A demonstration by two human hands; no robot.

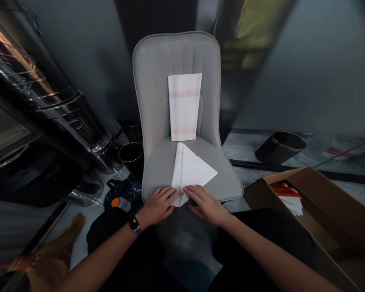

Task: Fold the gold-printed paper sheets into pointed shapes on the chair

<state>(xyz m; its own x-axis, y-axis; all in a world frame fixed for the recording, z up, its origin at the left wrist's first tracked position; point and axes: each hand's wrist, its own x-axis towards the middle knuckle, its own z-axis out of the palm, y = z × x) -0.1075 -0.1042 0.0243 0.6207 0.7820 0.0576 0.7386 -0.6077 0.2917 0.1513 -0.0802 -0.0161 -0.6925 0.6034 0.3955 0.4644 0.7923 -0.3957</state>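
Note:
A white sheet folded to a point [190,172], probably cloth or paper, lies on the grey upholstered chair seat [161,160], with a small red mark near its upper edge. My left hand [158,206] and my right hand [205,205] both rest flat on its near end, fingertips nearly meeting. Neither hand visibly grips it, and part of the sheet is hidden under them. Against the chair back [152,81] leans a folded white piece with pink bands [184,106]. A black smartwatch [134,224] sits on my left wrist.
To the right stands an open cardboard box [322,194] holding red and white papers [287,196]. A black pot with a gold rim [280,148] lies on the floor behind it. Left of the chair are another black pot [131,157], an orange-capped bottle [121,204], and a metal rack [48,93].

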